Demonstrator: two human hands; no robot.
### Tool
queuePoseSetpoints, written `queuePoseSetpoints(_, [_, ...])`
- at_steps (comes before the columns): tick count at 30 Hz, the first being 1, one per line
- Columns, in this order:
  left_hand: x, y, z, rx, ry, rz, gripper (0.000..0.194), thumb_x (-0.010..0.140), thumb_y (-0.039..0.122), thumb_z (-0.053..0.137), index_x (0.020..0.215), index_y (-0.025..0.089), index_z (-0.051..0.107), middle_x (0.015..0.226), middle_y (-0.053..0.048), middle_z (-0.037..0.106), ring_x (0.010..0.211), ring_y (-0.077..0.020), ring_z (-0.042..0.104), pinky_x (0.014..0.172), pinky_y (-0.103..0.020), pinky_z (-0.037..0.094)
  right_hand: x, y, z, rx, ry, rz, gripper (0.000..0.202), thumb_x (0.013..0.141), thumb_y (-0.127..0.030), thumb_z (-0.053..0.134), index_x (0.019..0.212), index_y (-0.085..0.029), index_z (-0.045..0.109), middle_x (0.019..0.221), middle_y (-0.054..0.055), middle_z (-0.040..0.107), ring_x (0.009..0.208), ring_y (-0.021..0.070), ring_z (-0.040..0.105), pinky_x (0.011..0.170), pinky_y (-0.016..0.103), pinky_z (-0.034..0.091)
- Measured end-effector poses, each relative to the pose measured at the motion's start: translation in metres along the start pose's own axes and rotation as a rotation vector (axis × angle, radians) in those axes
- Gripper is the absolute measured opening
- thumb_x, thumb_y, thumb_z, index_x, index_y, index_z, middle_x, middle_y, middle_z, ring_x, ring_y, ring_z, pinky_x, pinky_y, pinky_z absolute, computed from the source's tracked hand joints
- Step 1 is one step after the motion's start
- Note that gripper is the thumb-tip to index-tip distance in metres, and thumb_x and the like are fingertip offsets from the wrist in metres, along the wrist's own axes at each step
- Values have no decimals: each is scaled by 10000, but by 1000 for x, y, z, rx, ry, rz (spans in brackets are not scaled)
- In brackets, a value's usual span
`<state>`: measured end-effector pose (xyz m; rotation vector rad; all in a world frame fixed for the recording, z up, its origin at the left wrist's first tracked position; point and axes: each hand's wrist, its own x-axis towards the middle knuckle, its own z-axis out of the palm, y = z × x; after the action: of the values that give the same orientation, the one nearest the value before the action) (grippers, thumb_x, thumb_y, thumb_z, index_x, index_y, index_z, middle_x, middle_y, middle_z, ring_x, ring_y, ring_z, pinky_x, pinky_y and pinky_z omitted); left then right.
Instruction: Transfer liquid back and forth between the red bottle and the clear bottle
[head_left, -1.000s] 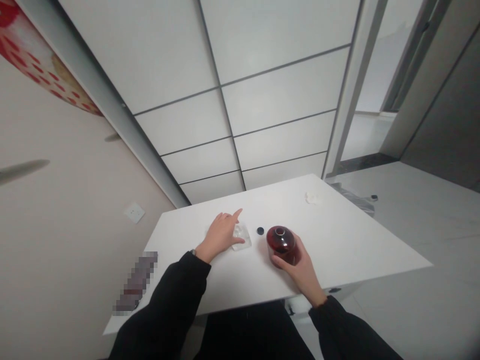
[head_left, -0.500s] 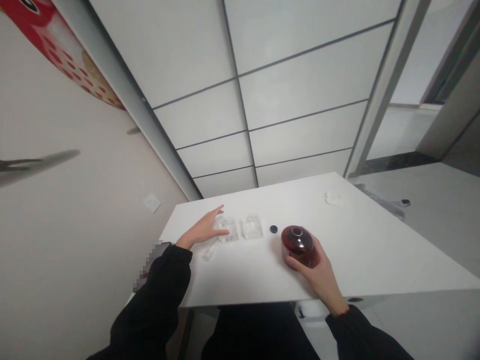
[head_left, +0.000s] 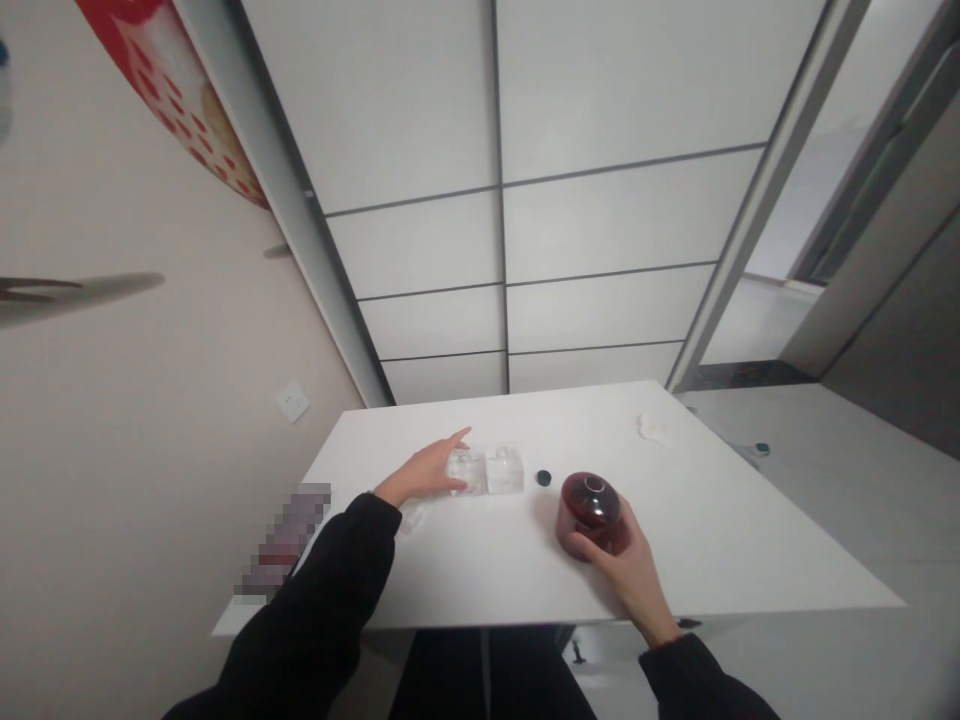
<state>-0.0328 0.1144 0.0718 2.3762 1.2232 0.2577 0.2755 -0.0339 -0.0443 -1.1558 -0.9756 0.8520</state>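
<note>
Clear cont. (head_left: 472, 480) closer, L hand (head_left: 429, 472) part-open

Dark-red bottle (head_left: 588, 508) + two clear blocky containers.
Bottle glossy, round-shouldered, upright in right hand (head_left: 619, 560); left container (head_left: 472, 471) at left hand (head_left: 427, 472), right container (head_left: 505, 471) just beside it, both toward bottle's 10 o'clock.

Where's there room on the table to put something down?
Right of the red bottle, toward the table's right edge; also in front of the clear containers. It's crowded from the left hand past the black cap to the bottle.
</note>
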Motion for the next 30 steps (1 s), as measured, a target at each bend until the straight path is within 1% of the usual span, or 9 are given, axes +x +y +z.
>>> queuePoseSetpoints(5, [12, 7, 9, 6, 32, 58, 488, 1021, 384, 718, 1456, 204, 590, 1525, -137, 582, 1325, -332, 628, 1099, -586, 553, 5, 9, -3, -21, -15, -20, 835, 682, -469, 950, 1405, -203, 626, 1315, 136, 721, 1204, 354, 691, 1093, 526, 540])
queuePoseSetpoints(11, [25, 22, 22, 61, 82, 76, 438, 1028, 392, 708, 1408, 191, 619, 1435, -126, 640, 1250, -306, 668, 1052, -552, 583, 7, 14, -6, -46, -16, -33, 829, 687, -475, 943, 1398, -196, 622, 1352, 154, 707, 1241, 365, 674, 1108, 542, 523])
queuePoseSetpoints(14, [28, 23, 20, 80, 72, 88, 423, 1030, 395, 706, 1390, 188, 629, 1402, -121, 658, 1224, -297, 680, 1037, -540, 592, 7, 14, -7, -59, -31, -34, 832, 706, -495, 934, 1412, -200, 609, 1364, 157, 702, 1246, 367, 677, 1098, 537, 535])
queuePoseSetpoints(20, [30, 12, 12, 74, 37, 112, 440, 1032, 409, 700, 1404, 188, 621, 1400, -122, 660, 1237, -302, 675, 1058, -558, 575, 2, 16, -7, -100, -68, -37, 818, 770, -523, 902, 1454, -212, 579, 1411, 159, 675, 1267, 352, 674, 1084, 504, 561])
queuePoseSetpoints(22, [31, 9, 11, 63, 35, 109, 524, 1000, 427, 739, 1446, 190, 596, 1392, -128, 672, 1243, -314, 677, 1072, -564, 563, 0, 14, -7, -122, -96, -38, 815, 786, -520, 895, 1470, -215, 572, 1425, 159, 668, 1293, 351, 664, 1110, 504, 549])
queuePoseSetpoints(25, [30, 8, 8, 32, 55, 102, 834, 849, 442, 885, 1552, 203, 506, 1385, -137, 702, 1272, -358, 680, 1104, -554, 543, -4, 9, -8, -170, -145, -46, 800, 785, -509, 901, 1464, -217, 595, 1448, 160, 658, 1343, 361, 637, 1161, 513, 515])
queuePoseSetpoints(27, [22, 10, 3, 1, 95, 108, 1004, 758, 451, 947, 1600, 228, 448, 1459, -140, 678, 1360, -377, 634, 1173, -545, 495, -7, 5, -8, -204, -170, -54, 805, 787, -508, 901, 1472, -216, 594, 1476, 164, 640, 1379, 371, 611, 1189, 520, 491])
queuePoseSetpoints(29, [7, 14, -3, -34, 166, 112, 1016, 775, 487, 929, 1617, 249, 414, 1595, -144, 577, 1483, -368, 534, 1260, -536, 411, -10, 2, -4, -233, -193, -62, 818, 788, -513, 901, 1480, -211, 585, 1469, 170, 643, 1378, 379, 611, 1191, 525, 489])
queuePoseSetpoints(30, [-3, 16, -5, -51, 213, 104, 954, 833, 503, 878, 1619, 246, 403, 1638, -151, 528, 1517, -357, 497, 1279, -534, 387, -11, 1, -1, -245, -208, -65, 815, 793, -518, 898, 1479, -210, 583, 1454, 171, 652, 1366, 381, 621, 1186, 527, 495])
